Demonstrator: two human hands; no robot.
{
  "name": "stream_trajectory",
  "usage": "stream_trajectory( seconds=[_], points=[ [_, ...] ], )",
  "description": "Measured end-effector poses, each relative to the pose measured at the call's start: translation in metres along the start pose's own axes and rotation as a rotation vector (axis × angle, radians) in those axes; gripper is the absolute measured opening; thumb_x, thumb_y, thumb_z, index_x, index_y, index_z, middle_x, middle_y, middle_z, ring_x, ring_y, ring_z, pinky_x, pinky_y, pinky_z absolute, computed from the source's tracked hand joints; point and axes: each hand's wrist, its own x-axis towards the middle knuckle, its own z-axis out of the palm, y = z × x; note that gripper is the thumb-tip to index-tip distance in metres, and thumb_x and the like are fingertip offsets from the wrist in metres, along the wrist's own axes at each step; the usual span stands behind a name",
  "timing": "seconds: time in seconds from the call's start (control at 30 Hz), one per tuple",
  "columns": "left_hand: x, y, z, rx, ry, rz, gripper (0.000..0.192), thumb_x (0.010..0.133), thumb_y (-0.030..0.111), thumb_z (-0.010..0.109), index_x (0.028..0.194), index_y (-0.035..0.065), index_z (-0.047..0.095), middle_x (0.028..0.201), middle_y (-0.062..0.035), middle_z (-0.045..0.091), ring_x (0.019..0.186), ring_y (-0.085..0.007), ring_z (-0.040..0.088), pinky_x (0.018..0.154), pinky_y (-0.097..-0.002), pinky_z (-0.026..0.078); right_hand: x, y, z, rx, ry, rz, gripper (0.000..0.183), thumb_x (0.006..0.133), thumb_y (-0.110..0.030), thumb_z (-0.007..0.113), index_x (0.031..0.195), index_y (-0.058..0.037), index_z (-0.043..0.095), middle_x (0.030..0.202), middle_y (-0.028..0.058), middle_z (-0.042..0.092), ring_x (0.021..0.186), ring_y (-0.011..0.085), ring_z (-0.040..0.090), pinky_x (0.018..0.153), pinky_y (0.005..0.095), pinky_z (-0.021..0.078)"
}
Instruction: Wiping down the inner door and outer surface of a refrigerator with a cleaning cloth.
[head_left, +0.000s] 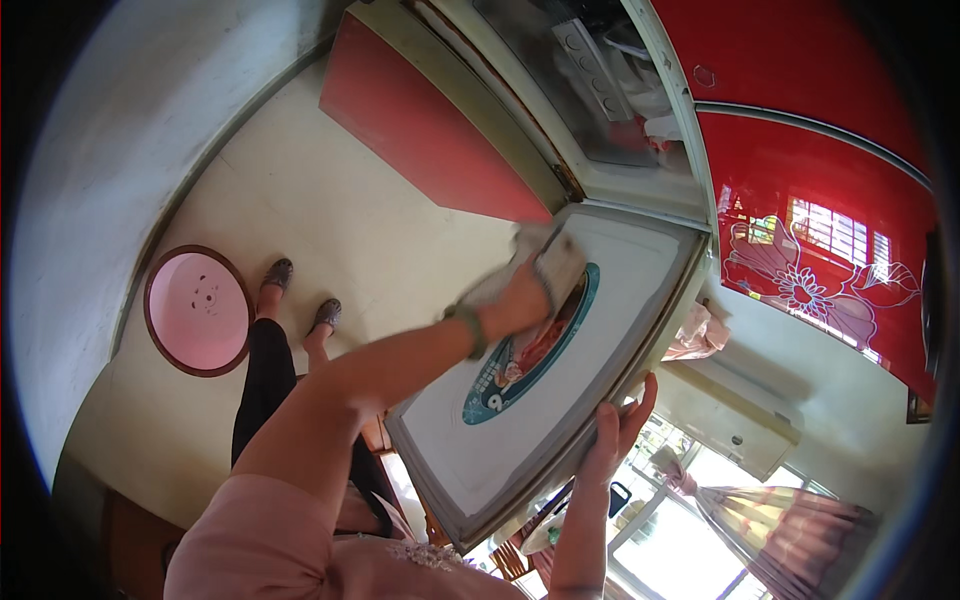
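My left hand (521, 304), with a greenish band at the wrist, presses a pale cloth (562, 262) against the white inner face of an open refrigerator door (600, 322). Motion blurs the cloth and fingers. Below the hand is an oval teal sticker (480, 401) with a food picture and writing, partly covered by the hand and wrist. A grey gasket (517, 484) runs around the door panel. My right hand (626, 424) grips the door's outer edge, its thumb and fingertips in sight.
A second red-faced door (427, 142) stands out from the compartment (600, 112), where bags and a white strip show. Red flower-patterned panels (810, 277) rise at right. A pink basin (199, 322) sits on the floor beside feet in dark clogs (324, 315). A tied curtain (780, 525) hangs by the window.
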Motion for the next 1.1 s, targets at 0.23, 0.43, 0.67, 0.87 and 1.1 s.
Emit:
stream_trajectory(
  seconds=[0.23, 0.43, 0.67, 0.87, 1.1],
  points=[
    [0.025, 0.008, 0.012, -0.396, 0.008, -0.072, 0.02, 0.077, 0.009, 0.05, 0.096, 0.0092, 0.054, 0.09, -0.0146, 0.057, 0.082, -0.0345, 0.055, 0.072, -0.0395, 0.045, 0.001, -0.009, -0.012, 0.056, 0.037, 0.084, 0.076, 0.073, -0.012, 0.058, 0.136, -0.0098, 0.017, 0.125, 0.0135, 0.035, 0.109, 0.0225, 0.038, 0.095, 0.0328, 0.029],
    [0.088, -0.016, 0.029, -0.101, -0.322, 0.093, 0.009, 0.065, 0.01, 0.055, 0.065, 0.005, 0.062, 0.066, -0.0137, 0.059, 0.064, -0.0297, 0.06, 0.054, -0.0375, 0.047, 0.003, 0.001, -0.013, -0.031, 0.039, -0.021, 0.073, 0.076, -0.02, 0.058, 0.136, -0.0074, 0.019, 0.12, 0.0151, 0.038, 0.106, 0.0225, 0.041, 0.094, 0.0335, 0.0301],
    [0.097, -0.03, 0.032, -0.078, -0.41, 0.378, 0.014, 0.072, 0.012, 0.051, 0.064, 0.0029, 0.059, 0.064, -0.0158, 0.06, 0.057, -0.0317, 0.059, 0.048, -0.0397, 0.044, 0.002, -0.008, -0.008, -0.024, 0.061, 0.028, 0.074, 0.075, -0.021, 0.059, 0.136, -0.0079, 0.02, 0.121, 0.0152, 0.038, 0.107, 0.023, 0.041, 0.094, 0.0335, 0.0299],
    [0.084, -0.023, 0.023, -0.151, -0.697, 0.179, 0.016, 0.071, 0.013, 0.052, 0.064, 0.0014, 0.06, 0.066, -0.0168, 0.06, 0.06, -0.0312, 0.06, 0.048, -0.0396, 0.045, 0.004, 0.0, -0.017, 0.019, 0.052, 0.003, 0.078, 0.073, -0.014, 0.06, 0.137, -0.0095, 0.016, 0.131, 0.0148, 0.03, 0.115, 0.0244, 0.034, 0.097, 0.0336, 0.0261],
    [0.106, -0.037, 0.051, -0.076, -0.425, 0.308, 0.013, 0.067, 0.014, 0.054, 0.063, 0.004, 0.062, 0.063, -0.0168, 0.06, 0.056, -0.0308, 0.059, 0.047, -0.0394, 0.044, 0.001, -0.01, -0.006, 0.057, 0.031, 0.07, 0.077, 0.072, -0.013, 0.058, 0.137, -0.0093, 0.016, 0.13, 0.0148, 0.03, 0.114, 0.0238, 0.035, 0.096, 0.0334, 0.0272]
  ],
)
